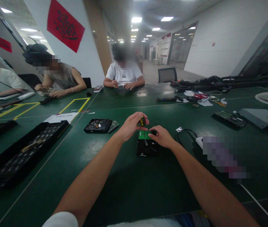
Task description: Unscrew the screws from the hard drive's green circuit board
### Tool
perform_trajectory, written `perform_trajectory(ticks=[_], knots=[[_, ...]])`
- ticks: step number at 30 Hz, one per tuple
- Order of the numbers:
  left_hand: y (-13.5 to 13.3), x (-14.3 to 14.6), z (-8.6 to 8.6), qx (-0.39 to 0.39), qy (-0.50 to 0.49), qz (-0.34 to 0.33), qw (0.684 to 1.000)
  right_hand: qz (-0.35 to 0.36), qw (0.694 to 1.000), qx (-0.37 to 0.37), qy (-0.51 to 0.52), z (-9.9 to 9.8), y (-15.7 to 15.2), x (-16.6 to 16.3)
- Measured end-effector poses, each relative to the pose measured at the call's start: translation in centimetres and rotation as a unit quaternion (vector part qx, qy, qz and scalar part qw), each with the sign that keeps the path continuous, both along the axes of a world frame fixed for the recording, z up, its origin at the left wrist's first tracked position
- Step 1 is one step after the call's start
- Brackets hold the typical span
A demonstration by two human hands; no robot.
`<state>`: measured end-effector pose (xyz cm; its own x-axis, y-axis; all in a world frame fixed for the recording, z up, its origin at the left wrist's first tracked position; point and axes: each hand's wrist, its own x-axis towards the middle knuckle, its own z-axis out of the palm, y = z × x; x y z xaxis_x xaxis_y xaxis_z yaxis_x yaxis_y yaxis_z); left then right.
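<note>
A hard drive [148, 148] lies on the table in front of me, with a green circuit board [143, 135] showing at its far end. My left hand [132, 125] is above that end, fingers closed round the yellow and black handle of a screwdriver [142, 121]. The screwdriver's tip is hard to make out. On the drive's right side, my right hand [162, 136] grips the far right edge with thumb and fingers. Left of my left hand lies another opened drive [98, 125], with a loose circuit board [113, 126] beside it.
A long black tray [30, 148] with parts stands at the left. To the right are a blurred-out phone-like item [221, 157] with a cable, another hard drive [229, 119] and a grey box [263, 118]. Several people sit across the green table [122, 189].
</note>
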<state>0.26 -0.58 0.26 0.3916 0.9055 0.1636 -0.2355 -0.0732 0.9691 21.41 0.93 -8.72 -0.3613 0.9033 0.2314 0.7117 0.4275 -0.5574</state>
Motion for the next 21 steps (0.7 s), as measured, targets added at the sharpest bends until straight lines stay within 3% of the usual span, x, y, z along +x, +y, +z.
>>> perform_trajectory(ticks=[10,21], knots=[[-0.16,-0.05,0.21,0.065,0.105,0.022,0.992,-0.003,1.000,0.006,0.005,0.27,-0.19,-0.29],[-0.40,0.10,0.06,-0.004,0.023,-0.016,1.000,0.002,1.000,0.007,0.001,0.16,-0.12,-0.11]])
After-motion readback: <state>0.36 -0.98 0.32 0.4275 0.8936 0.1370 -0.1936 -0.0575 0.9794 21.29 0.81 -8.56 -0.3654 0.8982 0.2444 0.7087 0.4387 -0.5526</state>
